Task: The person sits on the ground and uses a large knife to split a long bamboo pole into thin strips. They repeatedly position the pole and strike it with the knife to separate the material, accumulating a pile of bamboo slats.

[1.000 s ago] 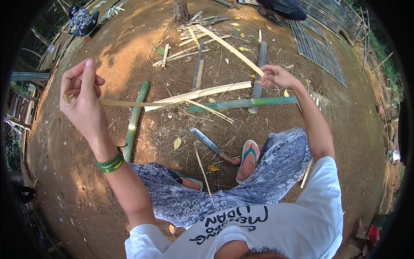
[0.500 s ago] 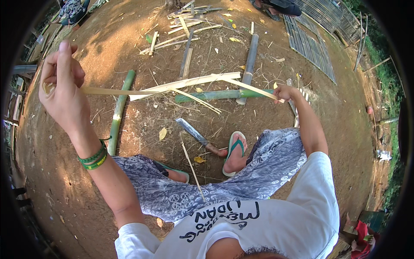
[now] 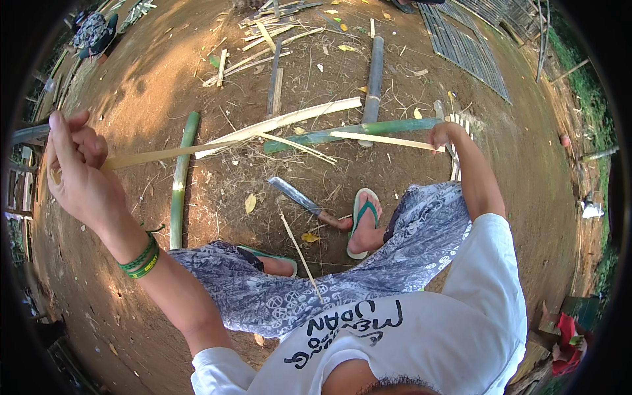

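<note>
My left hand (image 3: 82, 168) is raised at the left, fingers closed around one end of a thin bamboo strip (image 3: 168, 153). That strip's far end reaches a pale split bamboo length (image 3: 289, 120) on the ground. On the right, my right hand (image 3: 447, 135) is closed on the end of another pale bamboo strip (image 3: 385, 139), which points left across a green bamboo pole (image 3: 309, 138). Between my feet and these pieces lies a machete (image 3: 295, 195) with a wooden handle. A thin sliver of bamboo (image 3: 297, 245) leans from the dirt onto my patterned trousers.
A green bamboo length (image 3: 179, 187) lies at the left, a grey bamboo pole (image 3: 373, 82) further off. Split bamboo pieces (image 3: 266, 39) are heaped at the far side. A slatted bamboo panel (image 3: 464, 49) lies far right. Another person (image 3: 95, 33) is at the far left.
My left hand has come lower and slightly left with its strip. My right hand has shifted a little right, and its strip's free end has dropped off the split length toward me.
</note>
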A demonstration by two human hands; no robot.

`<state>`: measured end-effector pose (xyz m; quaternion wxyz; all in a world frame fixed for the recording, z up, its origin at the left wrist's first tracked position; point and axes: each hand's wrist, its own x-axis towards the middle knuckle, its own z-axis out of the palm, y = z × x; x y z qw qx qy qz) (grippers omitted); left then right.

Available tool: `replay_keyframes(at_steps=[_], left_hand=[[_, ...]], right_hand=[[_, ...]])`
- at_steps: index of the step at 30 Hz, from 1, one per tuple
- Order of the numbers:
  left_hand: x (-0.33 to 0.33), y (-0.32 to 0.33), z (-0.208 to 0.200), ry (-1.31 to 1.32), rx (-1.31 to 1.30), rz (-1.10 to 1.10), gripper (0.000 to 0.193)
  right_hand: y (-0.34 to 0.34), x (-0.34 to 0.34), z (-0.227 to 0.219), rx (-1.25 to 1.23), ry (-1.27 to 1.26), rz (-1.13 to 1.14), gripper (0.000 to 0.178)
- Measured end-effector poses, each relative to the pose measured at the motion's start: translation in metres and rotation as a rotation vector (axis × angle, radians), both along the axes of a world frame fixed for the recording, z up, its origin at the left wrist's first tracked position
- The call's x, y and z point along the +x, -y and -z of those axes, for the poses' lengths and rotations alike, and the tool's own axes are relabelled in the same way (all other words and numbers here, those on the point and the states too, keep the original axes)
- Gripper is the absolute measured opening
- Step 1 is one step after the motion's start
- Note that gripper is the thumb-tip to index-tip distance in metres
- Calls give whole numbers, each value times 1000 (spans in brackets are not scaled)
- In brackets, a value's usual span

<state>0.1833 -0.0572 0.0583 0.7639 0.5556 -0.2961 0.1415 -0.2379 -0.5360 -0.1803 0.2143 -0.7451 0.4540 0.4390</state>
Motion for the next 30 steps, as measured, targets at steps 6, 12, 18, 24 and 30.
replay_keyframes(at_steps=[6, 12, 18, 24, 30], left_hand=[[9, -13, -2, 52, 27, 118, 43], [12, -11, 4, 104, -113, 266, 55], [6, -7, -9, 82, -249, 323, 50], [23, -24, -3, 120, -354, 356, 35], [16, -26, -2, 117, -408, 395, 23]], right_hand=[[29, -11, 40, -314, 160, -177, 39], [-67, 91, 23, -280, 406, -272, 43], [-192, 155, 113, 65, 420, -578, 33], [-356, 127, 201, -105, 331, -125, 44], [-351, 106, 262, -185, 453, -177, 61]])
